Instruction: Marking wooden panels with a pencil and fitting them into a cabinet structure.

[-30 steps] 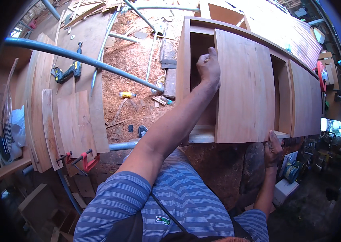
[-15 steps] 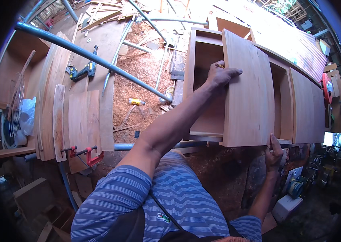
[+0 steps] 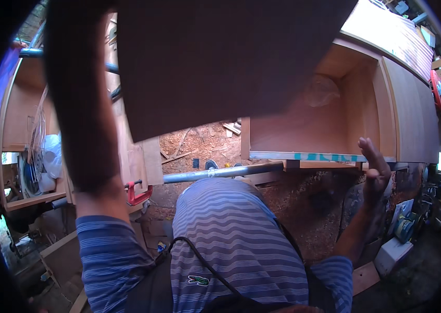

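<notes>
A broad wooden panel (image 3: 215, 62), dark and close to the view, is lifted in the air and tilted. My left arm (image 3: 87, 115) reaches up along its left edge; the hand at the top is lost in shadow and its fingers do not show, but the raised panel moves with this arm. My right hand (image 3: 376, 169) is off the panel, with fingers stretched upward and nothing in them, close to the front edge of the open wooden cabinet (image 3: 304, 133). Inside the cabinet lies a crumpled clear plastic bag (image 3: 322, 91).
Another wooden panel (image 3: 413, 109) covers the cabinet's right part. Below it runs a metal pipe (image 3: 220, 173). At left are a red clamp (image 3: 139, 195), boards and an open cabinet box with a white plastic bag (image 3: 52, 156). A white box (image 3: 392, 256) stands at lower right.
The panel has come up off the cabinet and swung left toward me, baring the compartment. My left arm has risen with it. My right hand has let go of its lower corner.
</notes>
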A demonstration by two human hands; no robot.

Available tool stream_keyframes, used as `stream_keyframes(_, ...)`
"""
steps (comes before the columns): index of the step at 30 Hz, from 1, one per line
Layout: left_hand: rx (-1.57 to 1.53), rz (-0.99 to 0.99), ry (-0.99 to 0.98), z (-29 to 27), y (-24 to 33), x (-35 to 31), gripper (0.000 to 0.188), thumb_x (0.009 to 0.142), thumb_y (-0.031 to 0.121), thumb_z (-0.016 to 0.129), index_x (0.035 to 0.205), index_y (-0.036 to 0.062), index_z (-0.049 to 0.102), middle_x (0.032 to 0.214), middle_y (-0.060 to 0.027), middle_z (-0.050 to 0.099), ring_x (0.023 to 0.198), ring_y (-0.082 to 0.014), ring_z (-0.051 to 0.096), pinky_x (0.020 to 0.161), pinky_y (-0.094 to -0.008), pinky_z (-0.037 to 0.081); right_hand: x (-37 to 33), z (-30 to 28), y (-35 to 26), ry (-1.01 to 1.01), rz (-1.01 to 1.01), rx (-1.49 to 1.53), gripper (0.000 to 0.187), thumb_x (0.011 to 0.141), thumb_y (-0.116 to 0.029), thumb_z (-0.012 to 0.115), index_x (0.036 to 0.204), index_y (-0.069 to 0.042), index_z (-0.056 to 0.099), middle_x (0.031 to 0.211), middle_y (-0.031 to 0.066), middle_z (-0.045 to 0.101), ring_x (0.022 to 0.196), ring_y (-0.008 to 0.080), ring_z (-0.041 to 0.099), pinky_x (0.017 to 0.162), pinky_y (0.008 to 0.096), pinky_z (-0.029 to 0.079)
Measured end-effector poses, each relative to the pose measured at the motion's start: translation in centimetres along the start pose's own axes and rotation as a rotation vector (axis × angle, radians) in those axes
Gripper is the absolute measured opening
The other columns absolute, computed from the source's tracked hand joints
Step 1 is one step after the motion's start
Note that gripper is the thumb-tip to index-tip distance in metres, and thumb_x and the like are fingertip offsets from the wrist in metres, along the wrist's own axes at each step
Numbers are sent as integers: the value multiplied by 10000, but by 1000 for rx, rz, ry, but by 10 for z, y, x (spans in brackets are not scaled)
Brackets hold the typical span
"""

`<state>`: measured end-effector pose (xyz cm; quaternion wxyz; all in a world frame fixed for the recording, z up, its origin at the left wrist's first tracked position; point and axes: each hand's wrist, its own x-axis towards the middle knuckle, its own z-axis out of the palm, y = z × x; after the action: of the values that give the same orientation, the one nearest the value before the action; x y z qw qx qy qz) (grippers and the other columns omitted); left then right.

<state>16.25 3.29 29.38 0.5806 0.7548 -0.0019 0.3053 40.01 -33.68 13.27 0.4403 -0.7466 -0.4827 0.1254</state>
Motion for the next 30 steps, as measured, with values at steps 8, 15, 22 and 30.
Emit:
stream_keyframes(8,1232,639,-179,24,53,-10,130,677,113,651,721,38,553,530,-50,486,418,-197,507,422,-329,429,45,16,-42,-222,105,1196,1129,768,-851,306,1421,70,316,1310,297,508,1152,391,574,891,486,528)
stream_keyframes(15,1172,500,-570,66,-8,-57,146,851,159,611,916,47,544,796,-83,553,643,-216,595,519,-344,516,25,32,-44,-88,345,1614,996,844,-705,479,1459,37,229,1474,217,358,1348,339,377,1106,491,312)
stream_keyframes(22,1001,554,-540,91,-66,-100,210,862,201,577,985,31,580,960,-154,602,902,-292,657,782,-388,586,0,78,-54,329,454,1352,730,827,9,602,1448,43,222,1302,179,489,1193,236,520,1022,351,429)
stream_keyframes(30,963,466,-409,107,-83,-118,257,792,84,652,1035,2,638,1010,-171,663,964,-322,666,792,-398,566,12,83,-21,229,482,1266,618,879,-19,534,1425,40,249,1352,204,453,1256,262,491,1039,377,433)
